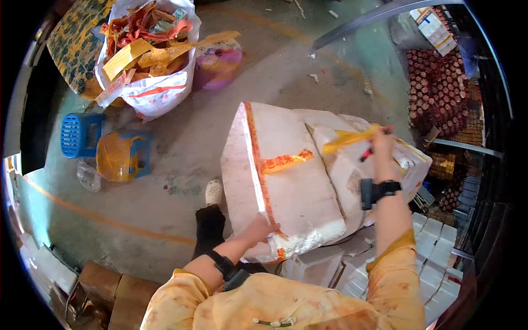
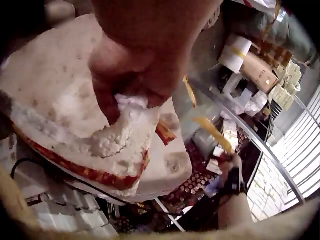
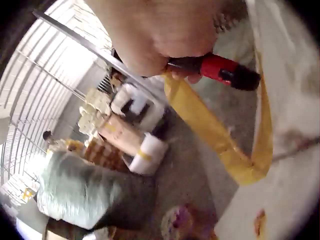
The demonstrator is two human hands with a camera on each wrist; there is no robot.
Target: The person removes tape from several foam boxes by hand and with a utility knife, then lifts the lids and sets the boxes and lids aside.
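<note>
The left hand (image 1: 263,226) pinches the foam box's (image 1: 286,181) crumbling near edge while the right hand (image 1: 381,144) grips a red-handled tool (image 3: 220,70) and yellow tape (image 1: 346,137) above the far edge.

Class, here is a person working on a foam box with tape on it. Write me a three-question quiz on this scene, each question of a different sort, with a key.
1. True or false: the left hand grips the near crumbled corner of the foam box.
2. Which does the right hand hold with the yellow tape strip?
A. a red-handled tool
B. a spoon
C. a brush
3. Fill in: beside the white sack of tape scraps on the floor stands a small ____ stool.

Key: 1 true; 2 A; 3 blue.
</note>
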